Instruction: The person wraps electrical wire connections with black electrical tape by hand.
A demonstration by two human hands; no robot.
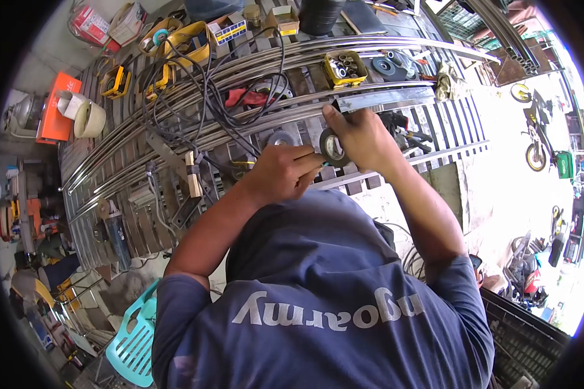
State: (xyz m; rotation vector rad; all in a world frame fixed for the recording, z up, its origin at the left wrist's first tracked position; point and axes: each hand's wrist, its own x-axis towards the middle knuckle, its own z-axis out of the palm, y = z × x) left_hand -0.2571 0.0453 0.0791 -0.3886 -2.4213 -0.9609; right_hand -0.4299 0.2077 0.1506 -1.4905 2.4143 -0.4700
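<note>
A roll of black tape [332,146] is gripped in my right hand [365,137], held over the near edge of the slatted metal table [461,123]. My left hand [284,170] is closed just left of the roll, its fingers pinched together beside it. What those fingers pinch is too small to make out. Behind my left hand lies a grey disc [281,139]. A shiny metal bar [386,99] lies just beyond my right hand.
Black cables [207,97] coil over long metal rods [305,47]. Yellow containers, one a bin of round parts [345,68], stand farther back. A wooden block [193,175] sits left. A turquoise chair [133,343] is at lower left, a motorcycle [536,133] at right.
</note>
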